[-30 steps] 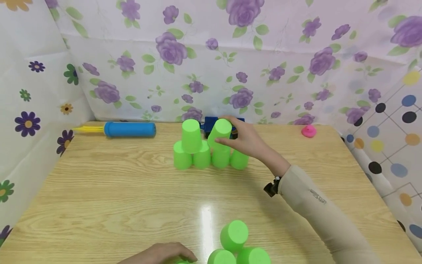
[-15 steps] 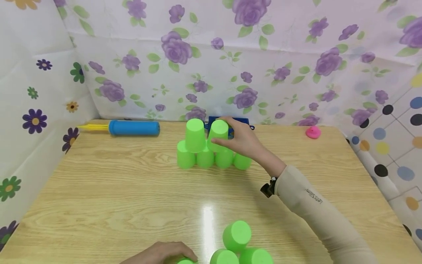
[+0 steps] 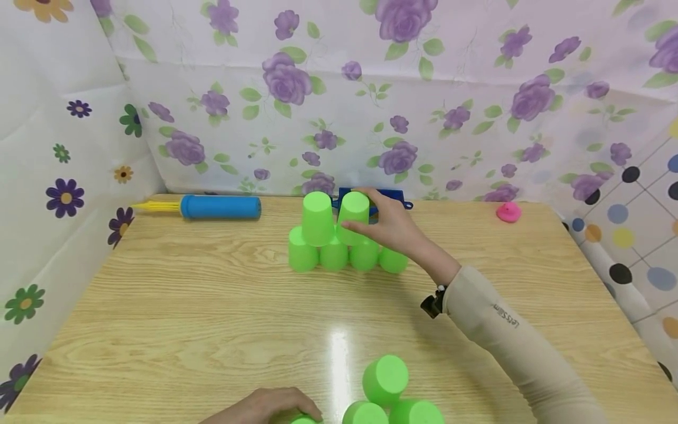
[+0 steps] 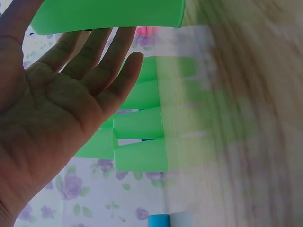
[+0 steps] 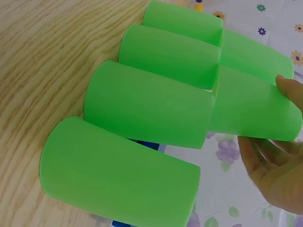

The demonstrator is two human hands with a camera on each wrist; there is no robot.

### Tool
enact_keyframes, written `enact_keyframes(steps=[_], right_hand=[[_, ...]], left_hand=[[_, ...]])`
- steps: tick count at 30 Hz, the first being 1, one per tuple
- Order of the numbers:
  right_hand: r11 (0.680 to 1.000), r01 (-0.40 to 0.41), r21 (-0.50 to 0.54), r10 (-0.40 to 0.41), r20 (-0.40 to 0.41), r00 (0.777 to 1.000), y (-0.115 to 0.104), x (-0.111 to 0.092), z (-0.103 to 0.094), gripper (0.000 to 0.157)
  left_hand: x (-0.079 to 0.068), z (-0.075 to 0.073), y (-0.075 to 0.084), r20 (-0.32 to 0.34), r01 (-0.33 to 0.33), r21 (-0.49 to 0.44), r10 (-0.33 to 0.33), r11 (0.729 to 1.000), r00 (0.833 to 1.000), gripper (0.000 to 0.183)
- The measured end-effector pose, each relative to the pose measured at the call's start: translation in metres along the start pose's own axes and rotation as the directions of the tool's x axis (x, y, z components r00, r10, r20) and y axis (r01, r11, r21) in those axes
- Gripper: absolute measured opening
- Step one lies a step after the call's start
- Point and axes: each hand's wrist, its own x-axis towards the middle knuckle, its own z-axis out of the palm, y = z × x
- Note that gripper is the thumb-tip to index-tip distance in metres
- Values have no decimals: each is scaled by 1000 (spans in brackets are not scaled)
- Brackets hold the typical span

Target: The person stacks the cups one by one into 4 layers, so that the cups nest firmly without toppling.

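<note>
My right hand (image 3: 389,224) grips an upside-down green cup (image 3: 354,207), thumb on its near side and fingers round the back. This cup sits on a row of several upside-down green cups (image 3: 333,256), beside another upper cup (image 3: 318,218). In the right wrist view the held cup (image 5: 251,104) meets the bases of the lower ones. Low in the head view, my left hand (image 3: 265,406) holds a green cup (image 3: 304,420), mostly cut off by the frame edge. The left wrist view shows fingers reaching behind that cup (image 4: 109,14), their tips partly hidden.
Three more green cups (image 3: 385,380) stand near the front edge, right of my left hand. Behind the stack lies a dark blue object (image 3: 392,194). A blue pump (image 3: 220,207) with a yellow nozzle lies back left, and a pink toy (image 3: 508,212) back right.
The cup in my right hand was tilted and has come down upright onto the row, beside the other upper cup. My left hand stays at its cup. The head view has shifted slightly.
</note>
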Motion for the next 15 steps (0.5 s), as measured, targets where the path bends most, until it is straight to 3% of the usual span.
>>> enact_keyframes(steps=[2,7,13,15], right_hand=[[1000,0,15,0,-8,1000,1,-1,0,75],[998,-7,57,8,-26,1000,6,-7,1,81],[993,19,115,-10,-85,996,17,-25,-6,76],[992,51,114,-36,-127,991,20,-34,-10,70]], left_hand=[[1,0,-1,-6,-40,63,41,997,999,28],[0,2,-2,-29,-8,67,10,998,1000,29],[-2,-1,3,-123,16,85,-6,996,992,35],[-2,-8,13,-137,95,30,-90,995,986,39]])
